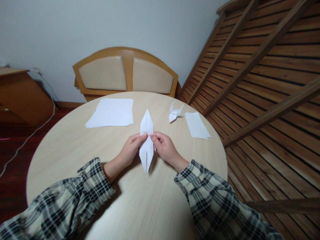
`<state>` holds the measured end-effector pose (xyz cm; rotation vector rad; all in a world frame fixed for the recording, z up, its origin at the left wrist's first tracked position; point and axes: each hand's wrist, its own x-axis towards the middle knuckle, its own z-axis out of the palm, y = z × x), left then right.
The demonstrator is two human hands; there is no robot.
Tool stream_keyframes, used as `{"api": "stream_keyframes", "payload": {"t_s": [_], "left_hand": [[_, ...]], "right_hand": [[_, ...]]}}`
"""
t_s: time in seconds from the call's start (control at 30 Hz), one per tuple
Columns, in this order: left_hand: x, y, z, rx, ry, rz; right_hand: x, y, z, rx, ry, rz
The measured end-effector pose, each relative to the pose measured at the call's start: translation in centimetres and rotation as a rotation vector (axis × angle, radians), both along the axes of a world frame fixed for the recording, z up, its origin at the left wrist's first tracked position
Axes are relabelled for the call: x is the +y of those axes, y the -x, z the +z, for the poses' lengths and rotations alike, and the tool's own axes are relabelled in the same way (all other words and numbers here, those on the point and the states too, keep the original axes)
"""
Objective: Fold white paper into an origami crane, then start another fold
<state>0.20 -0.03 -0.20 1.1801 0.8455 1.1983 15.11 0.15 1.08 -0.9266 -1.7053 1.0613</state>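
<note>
At the middle of a round pale-wood table (62, 153), a person in plaid sleeves (72, 196) works a piece of folded white paper (146, 145). It is long and narrow, pointed at both ends, with a slit down the near point (a slanting edge crosses it just above). Left hand (130, 148) closed on its left edge, thumb on top; right hand (164, 145) pinching the right edge likewise, the two thumbtips near each other. Whether the paper touches the tabletop, I cannot tell from where I stand.

Beyond it, to the left, a stack of large white sheets (113, 111), edges not quite squared. Over to the right, a small white origami figure (175, 114), points raised; just beside it, a slimmer stack of narrow white sheets (197, 125). Behind the table, a padded headboard (128, 76); along the right, wooden slats (260, 110).
</note>
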Motion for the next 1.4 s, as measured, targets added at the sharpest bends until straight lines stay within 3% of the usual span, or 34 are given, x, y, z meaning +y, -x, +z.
{"api": "stream_keyframes", "payload": {"t_s": [0.2, 0.4, 0.67, 0.97, 1.4], "left_hand": [[-0.2, -0.1, 0.0, 0.029, -0.009, -0.088], [-0.3, -0.1, 0.3, 0.077, -0.035, -0.12], [-0.8, 0.0, 0.1, 0.182, 0.023, -0.257], [-0.6, 0.1, 0.4, 0.276, 0.073, -0.261], [-1.0, 0.1, 0.9, 0.345, 0.03, -0.357]], "right_hand": [[-0.1, 0.1, 0.0, 0.02, 0.017, -0.026], [0.2, 0.1, -0.3, 0.081, 0.143, -0.014], [0.3, 0.1, -0.2, 0.227, 0.328, -0.012], [0.5, 0.4, -0.6, 0.298, 0.245, -0.001], [0.5, -0.1, 0.1, 0.331, 0.263, -0.077]]}}
